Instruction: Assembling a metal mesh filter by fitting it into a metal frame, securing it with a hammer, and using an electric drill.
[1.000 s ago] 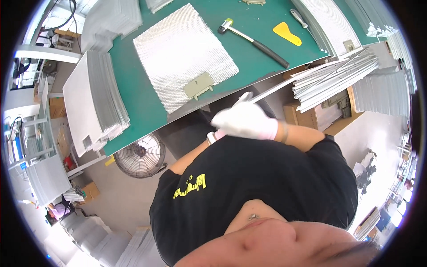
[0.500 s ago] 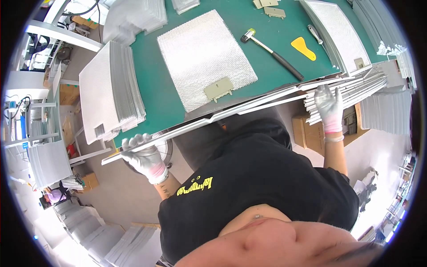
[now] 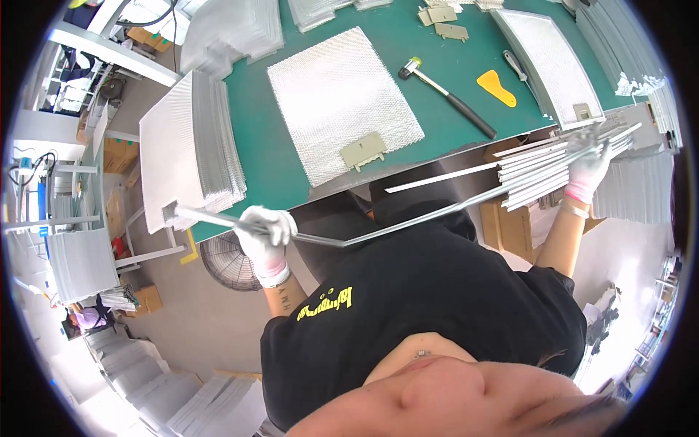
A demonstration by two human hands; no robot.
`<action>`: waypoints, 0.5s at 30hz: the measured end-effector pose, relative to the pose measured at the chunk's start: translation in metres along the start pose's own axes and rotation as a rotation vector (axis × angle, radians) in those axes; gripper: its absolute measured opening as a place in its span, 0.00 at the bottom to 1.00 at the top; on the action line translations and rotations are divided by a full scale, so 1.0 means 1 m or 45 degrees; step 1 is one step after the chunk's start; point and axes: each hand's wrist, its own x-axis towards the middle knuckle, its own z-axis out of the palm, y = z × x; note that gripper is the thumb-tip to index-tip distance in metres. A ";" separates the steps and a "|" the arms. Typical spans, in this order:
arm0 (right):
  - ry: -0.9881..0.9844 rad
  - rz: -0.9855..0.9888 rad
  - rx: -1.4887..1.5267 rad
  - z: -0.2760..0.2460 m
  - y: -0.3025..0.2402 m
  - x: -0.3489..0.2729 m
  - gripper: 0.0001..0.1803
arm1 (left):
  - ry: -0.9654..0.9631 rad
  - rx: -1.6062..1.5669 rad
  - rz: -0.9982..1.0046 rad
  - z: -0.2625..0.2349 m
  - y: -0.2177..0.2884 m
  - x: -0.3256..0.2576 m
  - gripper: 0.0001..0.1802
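Strip point(image 3: 342, 243): long, thin, silvery, kinked mid-length, held across the person's front off the table point(image 3: 251, 149) edge; left hand point(image 3: 268, 237) clamped on it, fingers curled round; right hand point(image 3: 588, 164) at its far part, over the strip pile point(image 3: 535, 175), blurred, can't tell if closed; strip's left end overlaps the panel stack point(image 3: 175, 146) in view; on table: mesh point(image 3: 342, 95) with tan plate point(image 3: 364, 151) on it, hammer point(image 3: 453, 101), yellow scraper point(image 3: 496, 87), screwdriver point(image 3: 514, 64).

Left hand point(image 3: 266, 227) now curled round silvery strip point(image 3: 408, 225); strip's middle dropped nearer shirt point(image 3: 437, 291); right hand point(image 3: 588, 166) shifted rightward.
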 end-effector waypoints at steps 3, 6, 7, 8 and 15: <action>-0.732 -0.077 0.257 0.014 -0.013 0.042 0.14 | 0.030 0.110 -0.203 0.010 -0.004 0.003 0.36; -0.372 -0.232 -0.005 0.124 0.041 0.004 0.14 | 0.102 0.176 -0.374 0.023 -0.022 0.006 0.34; -0.338 -0.132 -0.006 0.157 0.067 -0.010 0.16 | 0.132 0.156 -0.401 0.027 -0.029 0.004 0.33; -0.332 -0.082 -0.073 0.180 0.106 -0.020 0.17 | 0.190 0.154 -0.418 0.029 -0.035 -0.003 0.33; -0.530 0.750 0.139 0.189 0.290 -0.008 0.11 | 0.572 0.362 -0.454 0.052 -0.068 -0.011 0.19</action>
